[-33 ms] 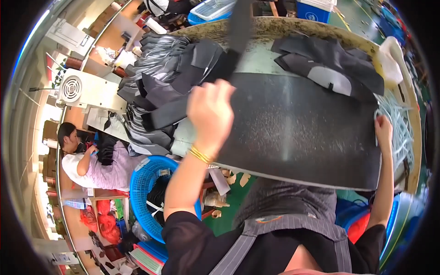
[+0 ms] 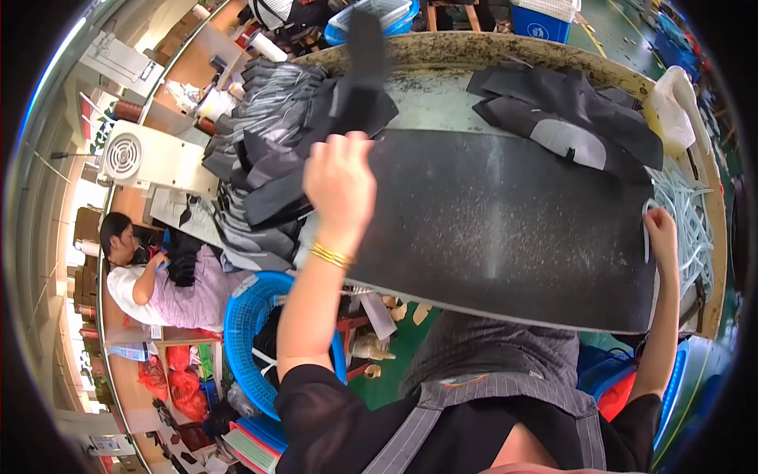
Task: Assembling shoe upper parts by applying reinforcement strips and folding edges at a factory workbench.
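Nearest to me, my dark sleeves come up from the lower edge, the left forearm wearing a gold bangle (image 2: 332, 255). My left hand (image 2: 339, 180) is raised over the near-left part of the counter (image 2: 442, 91), its fingers closed on a dark fabric piece (image 2: 359, 79) that stands up from the hand and blurs at its top end. My right hand (image 2: 662, 231) is out at the right edge of the black mat (image 2: 505, 229), fingers curled onto a thin pale cord (image 2: 646, 237) at that edge; I cannot tell how firmly they hold it. The mat covers most of the counter in front of me. Just past the right hand lies a heap of pale cords (image 2: 687, 213), with a white bag (image 2: 675, 103) beyond it. To the left of my left hand sits a tall pile of grey and black cut pieces (image 2: 260, 158), touching the mat's left edge. Farther back on the right, another stack of dark pieces (image 2: 568, 118) rests partly on the mat. Below the counter on the left is a blue basket (image 2: 241, 332), and beyond it a seated person (image 2: 150, 276) beside a white machine (image 2: 150, 158).
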`<action>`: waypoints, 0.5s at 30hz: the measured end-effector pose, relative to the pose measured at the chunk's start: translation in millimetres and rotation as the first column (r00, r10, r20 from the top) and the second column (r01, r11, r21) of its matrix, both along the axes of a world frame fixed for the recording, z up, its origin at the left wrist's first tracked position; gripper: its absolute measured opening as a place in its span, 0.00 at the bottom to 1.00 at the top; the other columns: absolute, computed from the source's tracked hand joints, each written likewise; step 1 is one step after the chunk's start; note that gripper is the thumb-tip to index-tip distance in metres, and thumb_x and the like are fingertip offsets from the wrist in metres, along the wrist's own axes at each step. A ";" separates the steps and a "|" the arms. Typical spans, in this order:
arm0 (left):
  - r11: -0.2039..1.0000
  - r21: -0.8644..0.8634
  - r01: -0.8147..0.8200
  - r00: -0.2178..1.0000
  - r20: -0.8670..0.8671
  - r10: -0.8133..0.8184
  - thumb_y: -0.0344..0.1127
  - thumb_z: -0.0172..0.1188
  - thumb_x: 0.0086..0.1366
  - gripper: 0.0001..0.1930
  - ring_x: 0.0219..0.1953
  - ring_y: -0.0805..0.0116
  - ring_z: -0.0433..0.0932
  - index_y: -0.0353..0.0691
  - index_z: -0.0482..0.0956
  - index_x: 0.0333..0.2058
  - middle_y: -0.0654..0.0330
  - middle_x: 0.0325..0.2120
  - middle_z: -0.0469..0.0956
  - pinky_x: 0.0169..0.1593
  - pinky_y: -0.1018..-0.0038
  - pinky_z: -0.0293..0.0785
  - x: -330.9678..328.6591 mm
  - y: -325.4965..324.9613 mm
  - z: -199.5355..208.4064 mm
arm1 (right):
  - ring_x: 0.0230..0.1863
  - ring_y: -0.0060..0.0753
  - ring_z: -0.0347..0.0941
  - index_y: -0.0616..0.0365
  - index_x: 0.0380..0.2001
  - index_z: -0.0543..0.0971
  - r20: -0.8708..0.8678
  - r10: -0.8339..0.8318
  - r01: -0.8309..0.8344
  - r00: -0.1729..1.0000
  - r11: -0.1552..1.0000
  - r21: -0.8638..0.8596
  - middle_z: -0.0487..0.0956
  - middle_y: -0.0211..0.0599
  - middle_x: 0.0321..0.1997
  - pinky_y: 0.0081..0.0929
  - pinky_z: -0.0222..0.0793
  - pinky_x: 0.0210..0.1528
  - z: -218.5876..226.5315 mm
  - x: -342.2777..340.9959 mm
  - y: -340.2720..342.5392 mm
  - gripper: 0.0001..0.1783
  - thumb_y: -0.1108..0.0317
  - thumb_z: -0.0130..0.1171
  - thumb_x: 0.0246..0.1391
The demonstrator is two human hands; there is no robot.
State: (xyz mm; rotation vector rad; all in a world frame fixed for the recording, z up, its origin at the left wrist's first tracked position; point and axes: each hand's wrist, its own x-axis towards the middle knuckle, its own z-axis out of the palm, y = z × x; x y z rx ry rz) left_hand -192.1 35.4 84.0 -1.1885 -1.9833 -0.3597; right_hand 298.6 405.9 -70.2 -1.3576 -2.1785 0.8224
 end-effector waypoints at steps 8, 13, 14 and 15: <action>0.719 -0.089 0.689 0.705 0.312 -0.637 0.32 0.66 0.58 0.27 0.63 0.51 0.69 0.43 0.75 0.58 0.52 0.59 0.73 0.65 0.59 0.65 29.6 158.3 -68.7 | 0.34 0.19 0.62 0.66 0.55 0.65 -0.885 -0.441 -0.703 -0.151 0.677 -0.218 0.67 0.34 0.42 0.14 0.63 0.29 95.4 -43.4 -80.5 0.12 0.73 0.47 0.71; 0.647 -0.231 0.726 0.683 0.134 -0.718 0.28 0.62 0.54 0.33 0.65 0.45 0.68 0.53 0.71 0.62 0.47 0.62 0.69 0.67 0.51 0.62 39.8 241.2 -80.9 | 0.33 0.21 0.61 0.65 0.54 0.65 -0.949 -0.272 -0.612 -0.160 0.782 -0.121 0.63 0.34 0.40 0.14 0.66 0.32 114.2 -27.0 -110.2 0.13 0.76 0.47 0.69; 0.642 -0.194 0.741 0.671 0.208 -0.712 0.28 0.62 0.54 0.33 0.63 0.44 0.69 0.54 0.71 0.61 0.45 0.62 0.69 0.66 0.51 0.64 42.2 241.2 -79.2 | 0.34 0.23 0.61 0.64 0.52 0.67 -0.954 -0.241 -0.649 -0.180 0.757 -0.069 0.62 0.34 0.40 0.13 0.66 0.32 113.7 -14.8 -107.1 0.11 0.76 0.48 0.69; 0.641 -0.159 0.751 0.657 0.275 -0.702 0.29 0.62 0.54 0.33 0.61 0.42 0.71 0.54 0.71 0.61 0.43 0.62 0.69 0.64 0.51 0.67 42.7 243.1 -74.8 | 0.34 0.23 0.61 0.63 0.48 0.69 -0.948 -0.266 -0.586 -0.173 0.801 -0.118 0.62 0.35 0.41 0.13 0.66 0.32 112.0 -7.7 -107.5 0.08 0.77 0.49 0.68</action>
